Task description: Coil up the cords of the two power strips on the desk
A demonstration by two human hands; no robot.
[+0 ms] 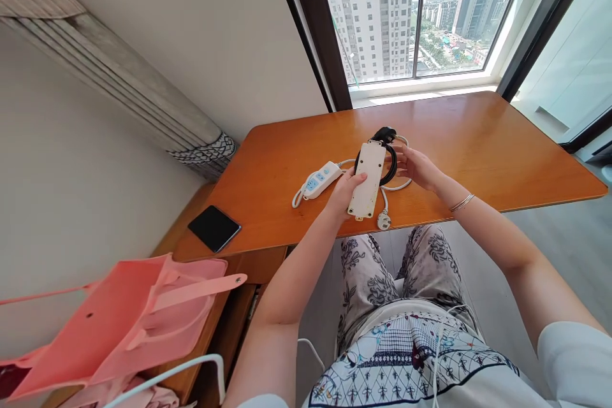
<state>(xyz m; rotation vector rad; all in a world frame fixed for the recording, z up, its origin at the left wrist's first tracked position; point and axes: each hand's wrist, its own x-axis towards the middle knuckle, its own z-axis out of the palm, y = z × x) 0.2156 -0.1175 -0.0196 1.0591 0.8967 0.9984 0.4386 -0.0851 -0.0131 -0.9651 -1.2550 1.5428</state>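
Note:
My left hand is closed around a cream power strip, its screwed underside facing up, thumb lying across it. A black cord loops in a coil behind the strip, with a black plug at its top end. Beside the coil, my right hand has its fingers apart, the tips at the cord's right edge; whether they grip it is unclear. A second, white power strip with blue-marked sockets lies left of my left hand. Its white plug rests near the table's front edge.
The wooden table stands below a window. A black phone lies on its left part. At lower left are a pink bag and a white curved tube. A patterned curtain hangs at the left wall.

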